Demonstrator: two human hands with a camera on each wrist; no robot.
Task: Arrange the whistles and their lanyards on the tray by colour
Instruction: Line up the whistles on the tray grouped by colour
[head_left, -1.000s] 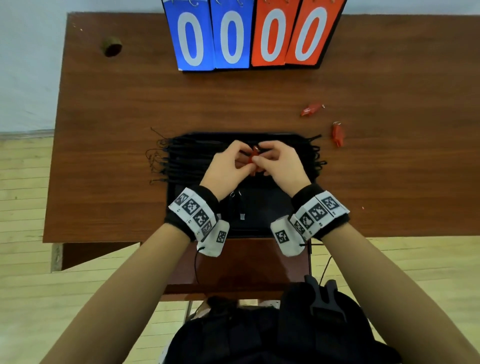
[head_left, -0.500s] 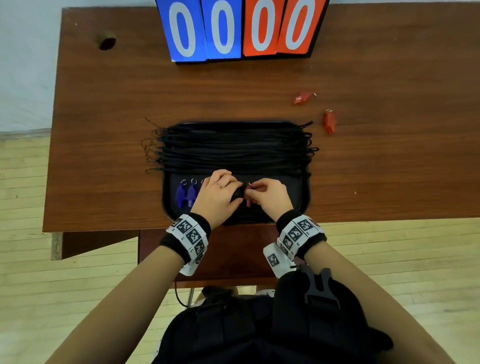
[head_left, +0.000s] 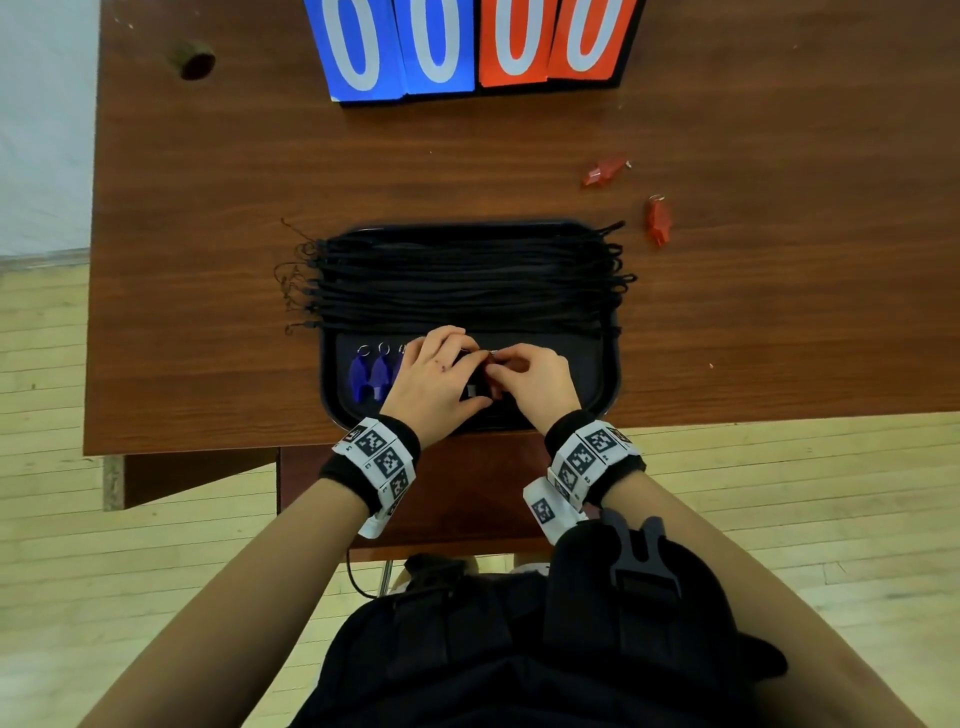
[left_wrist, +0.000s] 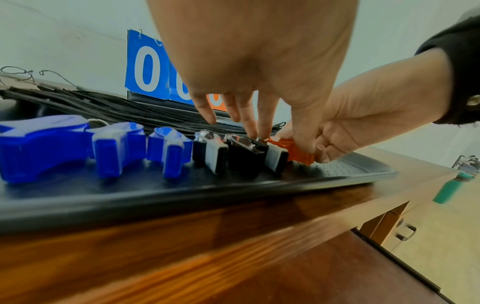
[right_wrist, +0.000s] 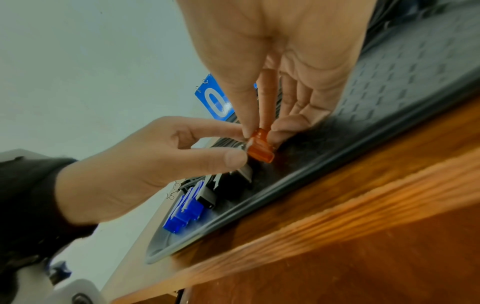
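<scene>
A black tray (head_left: 610, 395) lies near the table's front edge, with black lanyards (head_left: 467, 280) laid across its far half. Its front row holds blue whistles (head_left: 369, 374) (left_wrist: 114, 148) at the left, then black whistles (left_wrist: 244, 156). Just right of them a red whistle (right_wrist: 261, 151) (left_wrist: 298, 153) stands on the tray floor. My right hand (right_wrist: 259, 131) pinches it between thumb and forefinger. My left hand (left_wrist: 280, 139) pinches it from the other side, fingertips also on the nearest black whistle. Two more red whistles (head_left: 602, 171) (head_left: 657, 221) lie on the table right of the tray.
A flip scoreboard (head_left: 467, 47) showing zeros stands at the table's far edge. A round hole (head_left: 195, 60) sits at the far left corner. The tray's near rim (left_wrist: 182, 197) almost reaches the table's front edge. Bare tray floor lies right of the red whistle.
Both hands have come from above the lanyards toward me, down to the tray's front row, carrying the red whistle. It now stands beside the black whistles.
</scene>
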